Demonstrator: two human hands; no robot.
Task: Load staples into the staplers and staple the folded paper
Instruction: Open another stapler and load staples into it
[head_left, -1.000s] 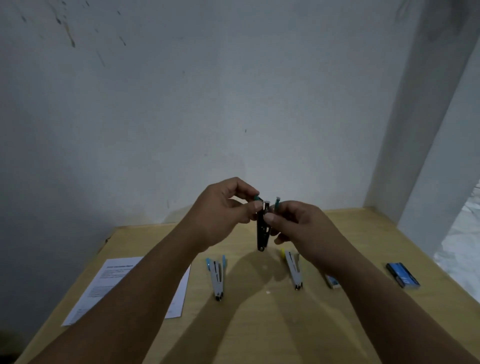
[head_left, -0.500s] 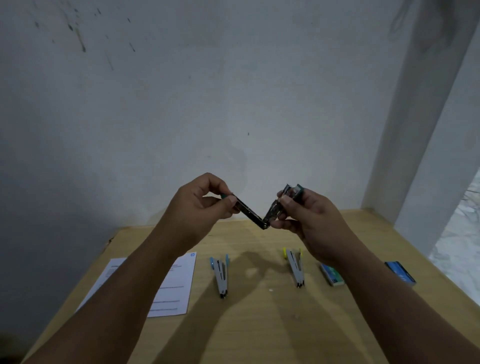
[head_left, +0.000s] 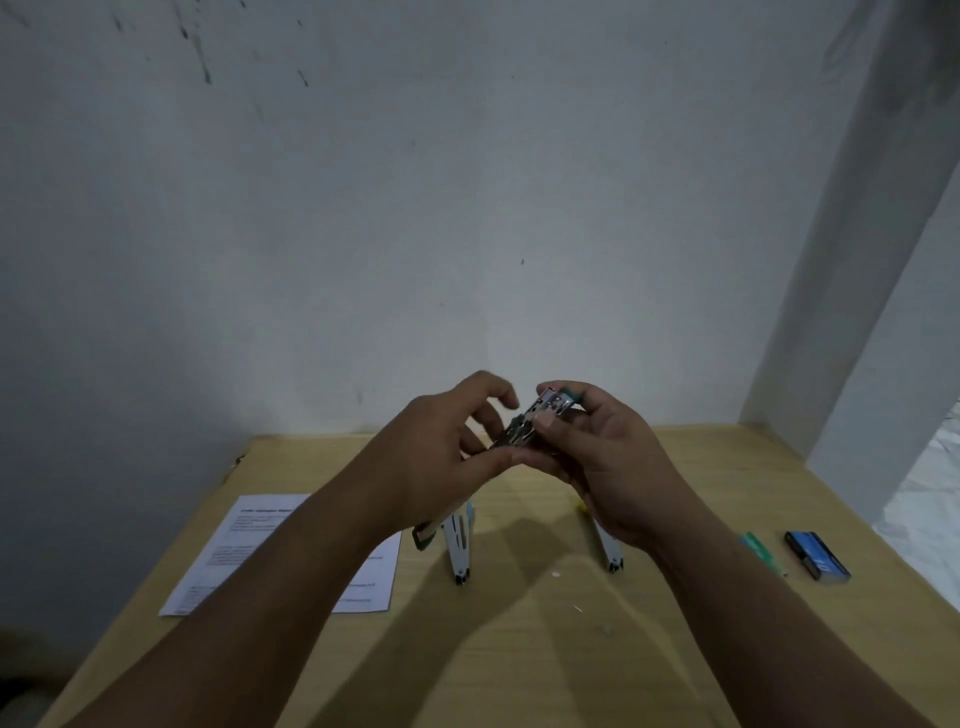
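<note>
A green-ended metal stapler (head_left: 540, 421) is held up above the wooden table (head_left: 519, 649), its shiny staple channel facing me. My right hand (head_left: 608, 457) grips its upper, green end between thumb and fingers. My left hand (head_left: 441, 447) pinches its lower end with the thumb, index finger lifted. A green-tipped piece (head_left: 423, 535) shows under my left wrist; what it belongs to is unclear. On the table lie a blue-tipped stapler (head_left: 458, 545), a yellow-tipped stapler (head_left: 608, 551) partly behind my right hand, and a printed paper (head_left: 234, 556) at the left.
A green staple box (head_left: 758, 551) and a blue staple box (head_left: 815, 553) lie at the right of the table. A white wall stands right behind the table, and a white pillar (head_left: 857, 312) borders its right side.
The stapler was spread in a V between both hands; now my hands have come together and its shiny channel faces me. My left index finger has lifted.
</note>
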